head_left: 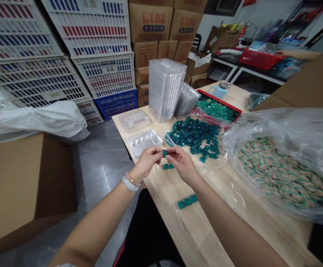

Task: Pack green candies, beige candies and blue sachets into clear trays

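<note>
My left hand and my right hand meet above a pale wooden table, pinching a small teal cube between their fingertips. The cube looks like a glossy gel pod. Just below my fingers lie a couple of matching pieces. A loose pile of teal pods spreads beyond my right hand, and three more pods sit in a row nearer me. Clear plastic blister trays lie left of the pile.
A red-rimmed tray of teal pods and a tall stack of clear containers stand farther along the table. A large plastic bag of wrapped pieces fills the right. Cardboard boxes and stacked crates stand around.
</note>
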Motion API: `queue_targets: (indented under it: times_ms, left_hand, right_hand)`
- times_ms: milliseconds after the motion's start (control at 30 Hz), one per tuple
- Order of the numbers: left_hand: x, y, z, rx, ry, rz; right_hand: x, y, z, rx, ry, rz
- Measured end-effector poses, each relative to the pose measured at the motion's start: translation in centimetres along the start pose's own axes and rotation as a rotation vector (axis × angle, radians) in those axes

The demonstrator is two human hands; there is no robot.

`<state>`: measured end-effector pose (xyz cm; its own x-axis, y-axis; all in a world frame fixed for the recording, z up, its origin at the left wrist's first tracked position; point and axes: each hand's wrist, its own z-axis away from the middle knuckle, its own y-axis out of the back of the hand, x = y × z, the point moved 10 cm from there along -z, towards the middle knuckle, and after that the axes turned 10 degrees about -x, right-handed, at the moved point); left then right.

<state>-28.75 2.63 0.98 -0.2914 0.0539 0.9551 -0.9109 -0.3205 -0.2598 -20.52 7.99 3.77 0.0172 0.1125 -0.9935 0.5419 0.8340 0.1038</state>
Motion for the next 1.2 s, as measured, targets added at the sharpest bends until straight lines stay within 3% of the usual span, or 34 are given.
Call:
queue_targets:
  times_ms: [100, 167, 267, 367, 433, 533, 667, 767, 833, 967, 1067, 1167, 1200]
  left_hand:
    - [-0.5, 1.0, 0.5, 0.032, -0.007, -0.160]
    - [-1.3, 1.8, 0.9, 0.031, 0.024, -0.241]
    - [-3.1, 3.8, 1.9, 0.068, 0.117, -0.231]
    - [-3.7, 5.8, 3.0, 0.156, 0.119, -0.245]
    - [-3.2, 6.4, 3.5, 0.204, 0.074, -0.274]
    - [-2.8, 6.2, 3.5, 0.203, 0.088, -0.255]
    - [-2.5, 4.7, 2.3, 0.121, 0.180, -0.165]
    - [-1.7, 2.6, 0.7, 0.018, 0.158, -0.164]
    - [-1.0, 0.9, -0.6, -0.061, 0.125, -0.223]
    - [1.2, -4.5, -4.6, -0.200, 0.041, -0.414]
    - [6.6, -11.6, -10.4, -0.288, -0.227, -0.656]
    - [14.0, -18.9, -17.6, -0.164, -0.611, -0.913]
    - [15.5, -21.1, -20.3, -0.134, -0.677, -0.999]
  right_hand:
    - [2.0, -0.5, 0.7, 0.001, -0.091, -0.122]
    - [2.9, 0.0, 1.1, 0.031, -0.099, -0.061]
    - [2.7, -0.2, 0.9, -0.029, -0.045, 0.406]
    - [2.7, -3.6, 0.5, -0.271, 0.036, 1.002]
    - [3.2, -5.5, 0.4, -0.404, 0.065, 1.218]
    - [3.7, -6.5, 0.3, -0.453, 0.060, 1.331]
    - [4.2, -6.1, 0.3, -0.433, 0.023, 1.301]
    - [3.9, -5.1, 0.8, -0.394, 0.028, 1.194]
    - [3.0, -3.2, 1.4, -0.304, 0.053, 1.120]
    - [1.6, 4.2, 3.1, -0.021, 0.078, 1.018]
    - [1.8, 10.0, 4.4, 0.132, 0.046, 0.980]
    - [2.4, 13.5, 4.5, 0.177, 0.024, 0.971]
    - [2.5, 14.2, 4.3, 0.178, 0.022, 0.970]
